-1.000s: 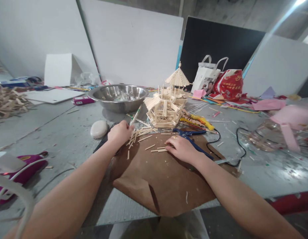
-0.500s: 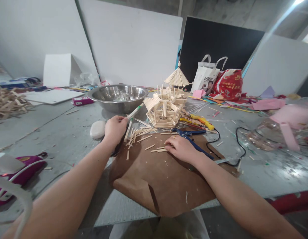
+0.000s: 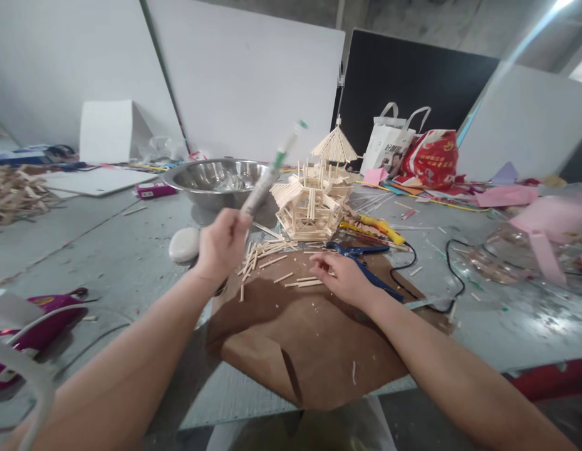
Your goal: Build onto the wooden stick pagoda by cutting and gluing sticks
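Note:
My left hand [image 3: 221, 243] is raised over the table, closed around a pale pen with green parts [image 3: 262, 188]; motion blurs the pen. Its upper end points up and away, to the left of a pavilion model made of thin wooden sticks [image 3: 311, 207]. Low over brown paper [image 3: 337, 351] is my right hand [image 3: 342, 275], its fingers loosely bent and apart, with nothing visible in them. Short wooden sticks [image 3: 302, 284] lie just beneath its fingertips. More cut sticks [image 3: 260, 254] are scattered between my hands. Blue-handled cutters [image 3: 361, 257] lie partly behind my right hand.
A steel bowl [image 3: 215, 181] stands behind my left hand, near a white rounded object [image 3: 184, 244]. A yellow corded tool [image 3: 382, 230] lies right of the model. A pink-lidded clear jug [image 3: 511, 250] stands at right. Purple device with cables [image 3: 51, 332] at left.
My left hand has lifted the pen from the table and tipped it more upright. My right hand has shifted slightly, its fingers rising off the sticks.

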Demonstrator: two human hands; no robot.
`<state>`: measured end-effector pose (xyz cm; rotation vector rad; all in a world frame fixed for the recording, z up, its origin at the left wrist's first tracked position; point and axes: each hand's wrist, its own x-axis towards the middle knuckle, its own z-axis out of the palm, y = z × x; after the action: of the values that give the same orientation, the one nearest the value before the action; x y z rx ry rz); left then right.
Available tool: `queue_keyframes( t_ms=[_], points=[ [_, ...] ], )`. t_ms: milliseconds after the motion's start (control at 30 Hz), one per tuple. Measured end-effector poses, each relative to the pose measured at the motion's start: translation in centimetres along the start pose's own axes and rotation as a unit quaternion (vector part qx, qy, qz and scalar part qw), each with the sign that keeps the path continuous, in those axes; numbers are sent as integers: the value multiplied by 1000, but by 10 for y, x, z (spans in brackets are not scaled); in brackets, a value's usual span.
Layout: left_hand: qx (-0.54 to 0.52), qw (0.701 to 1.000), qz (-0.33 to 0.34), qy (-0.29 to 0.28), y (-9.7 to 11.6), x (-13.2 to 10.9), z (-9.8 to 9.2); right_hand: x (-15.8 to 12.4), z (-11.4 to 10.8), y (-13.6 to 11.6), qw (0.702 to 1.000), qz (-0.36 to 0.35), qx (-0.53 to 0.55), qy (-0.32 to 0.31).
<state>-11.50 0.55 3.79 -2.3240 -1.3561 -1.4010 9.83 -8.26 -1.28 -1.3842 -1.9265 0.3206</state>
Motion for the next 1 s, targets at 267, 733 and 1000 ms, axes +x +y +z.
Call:
queue_keyframes(
  t_ms=[267,733,1000],
  points=[
    [-38,943,234,-233,30,-30,20,2,-9,2,874,58,427,223],
    [-36,944,201,-261,39,-43,27,-3,3,-9,912,106,391,70],
    [-46,935,201,-290,38,-46,29,-4,11,-9,928,80,362,-10]
  ],
)
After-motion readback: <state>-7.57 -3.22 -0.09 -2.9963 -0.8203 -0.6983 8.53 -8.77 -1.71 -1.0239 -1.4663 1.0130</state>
